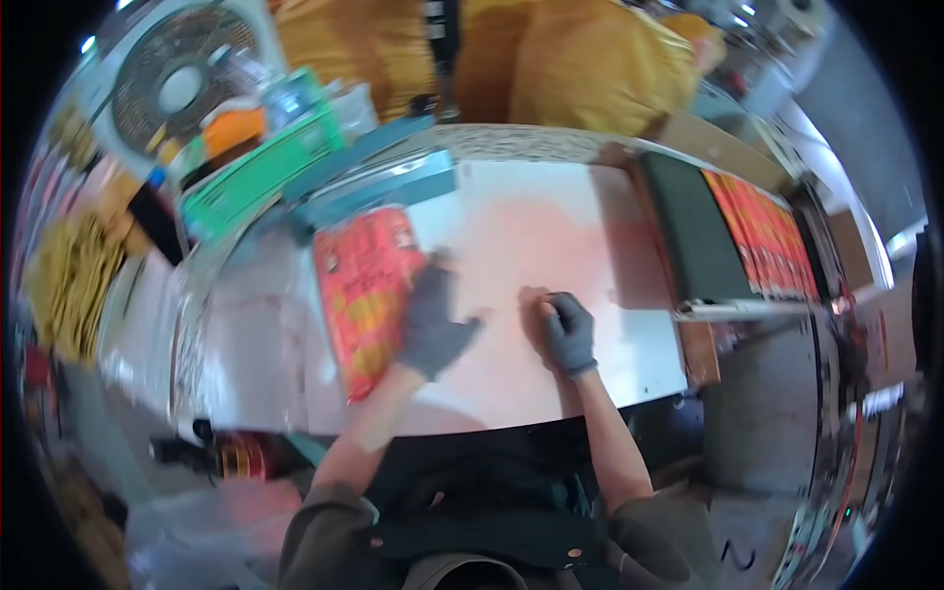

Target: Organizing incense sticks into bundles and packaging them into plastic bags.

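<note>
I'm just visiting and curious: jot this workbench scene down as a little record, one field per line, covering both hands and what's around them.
Left hand: grey glove, thumb spread, at the right edge of the red packet; blurred
Right hand: grey glove, fingers curled, over the table; grip unclear
Red packet: yellow markings, lying flat left of centre
Table: white top
Right side: row of red packets
Back left: green basket, fan
Behind table: yellow sacks
</note>
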Demonstrator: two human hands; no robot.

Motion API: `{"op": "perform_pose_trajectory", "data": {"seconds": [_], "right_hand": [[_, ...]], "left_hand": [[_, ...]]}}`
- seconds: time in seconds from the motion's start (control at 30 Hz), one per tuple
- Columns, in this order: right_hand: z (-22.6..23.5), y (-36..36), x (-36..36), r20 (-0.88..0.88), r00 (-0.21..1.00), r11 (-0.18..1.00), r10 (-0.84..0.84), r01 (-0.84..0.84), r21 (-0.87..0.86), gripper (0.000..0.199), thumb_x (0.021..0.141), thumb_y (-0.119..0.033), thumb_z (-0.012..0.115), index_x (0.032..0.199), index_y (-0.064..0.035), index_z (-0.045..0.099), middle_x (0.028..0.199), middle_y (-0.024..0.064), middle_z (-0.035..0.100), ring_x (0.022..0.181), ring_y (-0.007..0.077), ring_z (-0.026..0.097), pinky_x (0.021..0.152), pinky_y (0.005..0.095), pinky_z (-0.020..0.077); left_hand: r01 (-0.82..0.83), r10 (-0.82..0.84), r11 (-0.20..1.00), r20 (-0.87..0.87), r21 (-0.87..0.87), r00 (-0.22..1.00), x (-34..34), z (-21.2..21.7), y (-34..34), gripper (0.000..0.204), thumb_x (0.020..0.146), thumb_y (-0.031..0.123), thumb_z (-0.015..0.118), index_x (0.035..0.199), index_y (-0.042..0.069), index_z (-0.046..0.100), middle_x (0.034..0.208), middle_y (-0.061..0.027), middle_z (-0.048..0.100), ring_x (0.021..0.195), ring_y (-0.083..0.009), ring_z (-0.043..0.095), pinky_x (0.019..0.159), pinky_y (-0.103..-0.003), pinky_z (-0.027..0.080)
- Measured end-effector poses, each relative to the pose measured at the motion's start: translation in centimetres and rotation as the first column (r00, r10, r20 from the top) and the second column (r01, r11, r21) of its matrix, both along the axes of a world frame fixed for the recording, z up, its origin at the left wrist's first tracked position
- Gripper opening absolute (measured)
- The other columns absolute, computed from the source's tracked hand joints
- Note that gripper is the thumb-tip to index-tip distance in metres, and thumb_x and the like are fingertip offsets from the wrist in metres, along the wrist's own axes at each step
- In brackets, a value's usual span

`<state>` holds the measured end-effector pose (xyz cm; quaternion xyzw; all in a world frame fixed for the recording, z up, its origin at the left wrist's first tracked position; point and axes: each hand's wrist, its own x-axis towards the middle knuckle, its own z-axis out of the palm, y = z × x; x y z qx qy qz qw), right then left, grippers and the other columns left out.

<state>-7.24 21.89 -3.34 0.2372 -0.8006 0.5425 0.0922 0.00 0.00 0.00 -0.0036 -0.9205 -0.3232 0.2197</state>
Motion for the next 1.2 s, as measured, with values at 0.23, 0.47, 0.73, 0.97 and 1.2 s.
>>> {"op": "perform_pose_trajectory", "data": {"seconds": [0.23, 0.47, 0.73, 0.97, 1.2], "right_hand": [[0.1, -0.8, 2.9, -0.022, 0.999, 0.999, 0.04, -0.039, 0.03, 0.012, 0.085, -0.009, 0.054, 0.088, 0.0006, 0.061, 0.083, 0.0139, 0.061, 0.072, 0.0249, 0.06, 0.065, 0.0297, 0.0469], [0.5, 2.5, 4.6, -0.034, 0.999, 0.999, 0.006, -0.005, 0.036, 0.012, 0.085, -0.009, 0.054, 0.088, 0.0006, 0.061, 0.082, 0.0136, 0.061, 0.07, 0.0234, 0.059, 0.064, 0.0287, 0.0464], [0.6, 2.0, 4.4, -0.013, 1.0, 1.0, 0.005, -0.005, -0.024, 0.011, 0.085, -0.007, 0.055, 0.087, 0.0015, 0.06, 0.079, 0.0124, 0.06, 0.069, 0.0207, 0.057, 0.064, 0.0272, 0.0456], [0.6, 2.2, 4.4, -0.019, 1.0, 1.0, -0.008, 0.008, -0.005, 0.012, 0.085, -0.009, 0.054, 0.086, 0.0016, 0.06, 0.079, 0.0117, 0.059, 0.068, 0.0207, 0.057, 0.064, 0.0273, 0.0448], [0.5, 2.3, 4.6, -0.005, 1.0, 1.0, -0.013, 0.013, -0.004, 0.013, 0.085, -0.01, 0.055, 0.086, 0.0014, 0.06, 0.079, 0.0121, 0.06, 0.068, 0.0222, 0.057, 0.064, 0.0278, 0.045]], "left_hand": [[-0.114, 0.115, 0.992, 0.011, -0.057, 0.993, 1.9, -3.2, 4.6, 0.073, 0.071, 0.028, 0.07, 0.13, 0.002, 0.036, 0.138, -0.0193, 0.031, 0.13, -0.0371, 0.028, 0.106, -0.049, 0.022], [-0.021, 0.024, 0.998, 0.058, -0.058, 0.998, 3.9, -3.7, 4.8, 0.061, 0.072, 0.029, 0.068, 0.123, 0.005, 0.046, 0.138, -0.0187, 0.034, 0.128, -0.038, 0.029, 0.106, -0.05, 0.022], [-0.298, 0.422, 0.802, 0.138, -0.517, 0.896, 6.4, 1.0, -3.1, 0.077, 0.071, 0.056, 0.062, 0.123, 0.001, 0.048, 0.142, -0.0157, 0.03, 0.123, -0.0438, 0.031, 0.1, -0.06, 0.02], [-0.124, 0.32, 0.819, 0.267, -0.56, 0.909, 12.0, 1.8, -2.0, 0.091, 0.064, 0.067, 0.06, 0.122, -0.002, 0.049, 0.141, -0.014, 0.029, 0.12, -0.0412, 0.031, 0.099, -0.061, 0.019], [-0.06, 0.257, 0.805, 0.256, -0.59, 0.932, 16.3, 1.7, -2.3, 0.089, 0.064, 0.067, 0.056, 0.12, -0.002, 0.05, 0.138, -0.0119, 0.035, 0.119, -0.0394, 0.031, 0.099, -0.059, 0.022]]}}
